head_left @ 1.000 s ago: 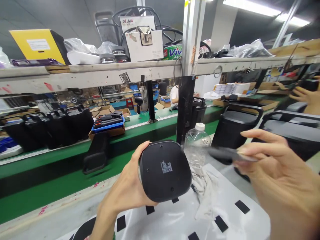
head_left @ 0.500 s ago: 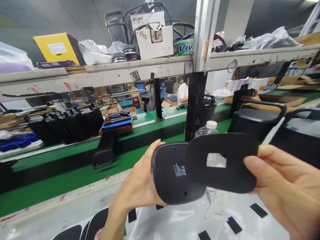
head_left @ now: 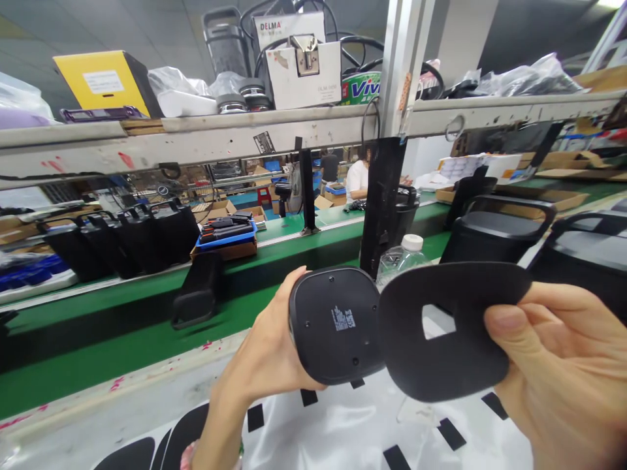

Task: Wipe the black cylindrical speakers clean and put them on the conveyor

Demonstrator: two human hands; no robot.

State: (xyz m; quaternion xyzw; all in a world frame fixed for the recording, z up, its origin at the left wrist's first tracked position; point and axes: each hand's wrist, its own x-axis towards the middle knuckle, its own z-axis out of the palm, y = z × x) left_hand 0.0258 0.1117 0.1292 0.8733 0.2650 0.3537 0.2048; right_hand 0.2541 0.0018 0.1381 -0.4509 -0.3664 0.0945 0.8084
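Observation:
My left hand is closed round the side of a black rounded device, whose flat face with screws and a small printed label is turned toward me. Between the thumb and fingers of my right hand is a thin black pad with rounded corners and a cut-out in its middle. The pad's left edge overlaps the device's right edge in view; whether they touch I cannot tell. Below them, small black rectangles lie on a white glossy sheet. More black rounded pads lie at the lower left.
A green conveyor belt crosses behind my hands, with a black device lying on it. A clear bottle stands behind the pad. Black handled units are at the right. Overhead runs a loaded shelf. A person is farther back.
My right hand has moved the pad slightly right and turned it, so it overlaps the device less. The device has shifted a little left and up in view, still in my left hand.

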